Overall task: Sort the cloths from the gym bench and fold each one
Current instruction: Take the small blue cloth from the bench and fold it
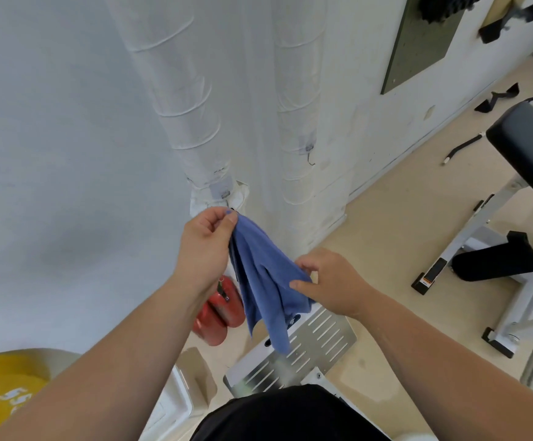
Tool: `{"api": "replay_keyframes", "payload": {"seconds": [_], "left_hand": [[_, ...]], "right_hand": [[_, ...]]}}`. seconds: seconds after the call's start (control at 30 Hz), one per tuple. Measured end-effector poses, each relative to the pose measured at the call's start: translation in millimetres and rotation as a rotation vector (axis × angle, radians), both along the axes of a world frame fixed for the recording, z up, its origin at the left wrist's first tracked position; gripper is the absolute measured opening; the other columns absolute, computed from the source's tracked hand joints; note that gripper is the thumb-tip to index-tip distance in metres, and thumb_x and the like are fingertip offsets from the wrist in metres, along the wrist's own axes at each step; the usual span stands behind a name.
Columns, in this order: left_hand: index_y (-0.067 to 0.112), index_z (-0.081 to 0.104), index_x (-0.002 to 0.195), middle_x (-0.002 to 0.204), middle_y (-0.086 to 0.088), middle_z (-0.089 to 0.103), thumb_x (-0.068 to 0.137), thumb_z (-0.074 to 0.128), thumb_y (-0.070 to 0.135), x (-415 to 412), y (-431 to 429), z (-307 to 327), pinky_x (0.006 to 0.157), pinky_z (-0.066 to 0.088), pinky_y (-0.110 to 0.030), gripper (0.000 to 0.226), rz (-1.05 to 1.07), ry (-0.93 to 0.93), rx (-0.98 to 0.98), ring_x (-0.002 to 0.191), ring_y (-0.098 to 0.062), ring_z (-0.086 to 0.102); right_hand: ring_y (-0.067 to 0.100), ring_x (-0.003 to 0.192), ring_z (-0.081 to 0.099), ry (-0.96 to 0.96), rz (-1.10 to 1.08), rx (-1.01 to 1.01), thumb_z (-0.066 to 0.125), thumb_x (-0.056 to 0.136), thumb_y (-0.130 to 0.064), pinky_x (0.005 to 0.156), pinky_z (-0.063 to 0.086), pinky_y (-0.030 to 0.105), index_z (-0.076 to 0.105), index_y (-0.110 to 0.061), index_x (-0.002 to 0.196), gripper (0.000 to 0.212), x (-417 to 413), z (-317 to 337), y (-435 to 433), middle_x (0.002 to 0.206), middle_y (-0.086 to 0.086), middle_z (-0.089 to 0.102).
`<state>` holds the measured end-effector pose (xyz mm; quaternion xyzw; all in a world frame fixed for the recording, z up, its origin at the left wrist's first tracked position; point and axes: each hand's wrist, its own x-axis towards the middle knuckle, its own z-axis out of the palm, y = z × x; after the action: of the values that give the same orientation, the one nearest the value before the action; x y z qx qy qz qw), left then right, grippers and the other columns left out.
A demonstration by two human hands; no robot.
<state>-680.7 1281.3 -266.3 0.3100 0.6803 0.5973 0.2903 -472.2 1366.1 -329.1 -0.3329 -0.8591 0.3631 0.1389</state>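
Note:
A blue cloth (pixel 263 278) hangs in the air in front of me, crumpled and drooping to a point. My left hand (pixel 206 246) pinches its top corner between thumb and fingers. My right hand (pixel 332 284) grips the cloth's right edge lower down, at mid height. The gym bench (pixel 527 151), with its dark pad and white frame, stands at the far right, apart from both hands. No other cloths show on it.
A white perforated metal plate (pixel 309 354) lies on the floor under the cloth. Red fire extinguishers (pixel 222 313) stand by the wall. A yellow object (pixel 2 383) sits at the lower left. White wrapped pipes (pixel 201 122) run down the wall ahead.

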Motion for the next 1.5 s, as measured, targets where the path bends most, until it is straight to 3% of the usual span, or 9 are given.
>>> {"api": "replay_keyframes", "payload": {"seconds": [0.13,0.27,0.5,0.6,0.7,0.97,1.13,1.33,1.5], "left_hand": [[0.019,0.068,0.089,0.077,0.007,0.066,0.101,0.055,0.011,-34.5,8.9,2.3,0.072,0.051,-0.025,0.020,0.086,0.043,0.042,0.072,-0.007,0.058],[0.014,0.065,0.092,0.075,0.006,0.059,0.102,0.053,0.011,-67.0,7.0,-5.0,0.065,0.043,-0.022,0.015,0.152,0.155,-0.039,0.066,-0.005,0.050],[0.011,0.063,0.095,0.081,-0.003,0.056,0.104,0.048,0.020,-97.8,-10.6,-36.9,0.064,0.039,-0.032,0.020,0.183,0.181,-0.240,0.075,-0.020,0.046],[0.013,0.062,0.093,0.082,-0.003,0.055,0.104,0.046,0.020,-99.7,-12.5,-41.1,0.070,0.039,-0.035,0.021,0.199,0.144,-0.239,0.078,-0.021,0.045],[0.010,0.063,0.097,0.081,-0.002,0.055,0.104,0.047,0.020,-94.0,-11.2,-38.5,0.066,0.038,-0.032,0.020,0.182,0.145,-0.221,0.075,-0.019,0.044],[0.025,0.067,0.101,0.071,-0.013,0.049,0.103,0.050,0.013,-75.8,-7.4,-35.7,0.053,0.030,-0.027,0.021,0.047,0.131,-0.148,0.062,-0.018,0.038],[0.014,0.070,0.073,0.085,-0.002,0.066,0.095,0.042,-0.006,-61.1,-3.5,-32.7,0.063,0.041,-0.027,0.041,0.023,0.033,-0.152,0.079,-0.018,0.055],[0.014,0.077,0.090,0.100,0.000,0.074,0.092,0.045,-0.003,-33.1,-1.0,-34.2,0.080,0.052,-0.026,0.036,0.067,0.040,-0.201,0.093,-0.015,0.065],[0.025,0.076,0.098,0.097,0.017,0.074,0.092,0.051,-0.003,6.1,-6.4,-21.9,0.078,0.048,-0.015,0.038,-0.123,0.207,-0.114,0.087,0.008,0.066]], "right_hand": [[0.022,0.087,0.048,-0.311,0.072,0.167,0.062,0.085,-0.033,0.082,0.037,0.036,0.046,-0.021,0.066,0.028,9.8,-23.9,13.2,0.075,0.001,0.057],[0.021,0.113,0.047,-0.540,0.047,0.298,0.051,0.096,-0.047,0.100,0.033,0.038,0.066,-0.023,0.091,0.029,19.7,-22.6,23.2,0.106,-0.001,0.064],[0.019,0.092,0.047,0.039,-0.097,0.261,0.065,0.093,-0.028,0.084,0.041,0.027,0.056,-0.014,0.067,0.031,19.8,5.0,35.4,0.101,-0.002,0.045],[0.009,0.092,0.052,0.071,-0.158,0.213,0.070,0.092,-0.027,0.081,0.041,0.019,0.059,-0.016,0.064,0.032,23.5,17.5,40.2,0.109,-0.007,0.050],[0.007,0.065,0.051,0.037,-0.218,0.132,0.072,0.090,-0.027,0.065,0.037,0.024,0.059,-0.018,0.063,0.031,32.2,24.7,45.9,0.074,-0.007,0.059],[0.017,0.060,0.054,0.555,-0.541,-0.481,0.064,0.094,-0.003,0.055,0.049,0.028,0.061,-0.019,0.088,0.018,46.1,30.7,47.1,0.069,0.011,0.063],[0.018,0.070,0.054,0.611,-0.638,-0.650,0.045,0.096,0.004,0.055,0.049,0.026,0.067,-0.016,0.076,0.036,51.3,28.1,45.3,0.078,0.004,0.062],[0.023,0.084,0.068,0.480,-0.743,-0.478,0.046,0.092,0.001,0.060,0.059,0.029,0.074,-0.012,0.088,0.032,34.2,29.4,30.5,0.100,0.013,0.072],[0.021,0.084,0.076,0.424,-0.409,-0.430,0.046,0.087,0.005,0.077,0.062,0.034,0.075,-0.020,0.101,0.041,9.5,46.0,-0.7,0.098,0.009,0.077]]}}
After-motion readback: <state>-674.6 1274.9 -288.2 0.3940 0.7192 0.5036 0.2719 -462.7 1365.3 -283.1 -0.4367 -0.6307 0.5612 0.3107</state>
